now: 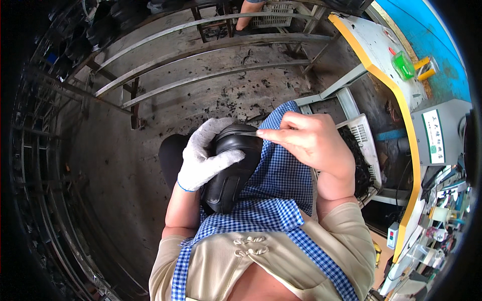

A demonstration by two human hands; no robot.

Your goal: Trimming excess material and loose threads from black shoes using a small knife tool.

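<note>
A black shoe [228, 175] rests on my lap over a blue-and-white checked apron [273, 200]. My left hand [203, 155], in a white knitted glove, wraps over the shoe's rounded end and grips it. My right hand [306, 140] is bare; its fingers are pinched on a thin metal tool [246, 133] whose tip lies against the top of the shoe. The shoe's underside is hidden.
A white plastic crate [364, 145] of dark scraps sits at my right. A yellow-edged white workbench [386, 55] with a green object [403, 65] curves along the right. Metal rails [201, 50] cross the dirty concrete floor ahead; racks of dark shoes [95, 30] stand left. Another person's leg [247, 12] shows at the top.
</note>
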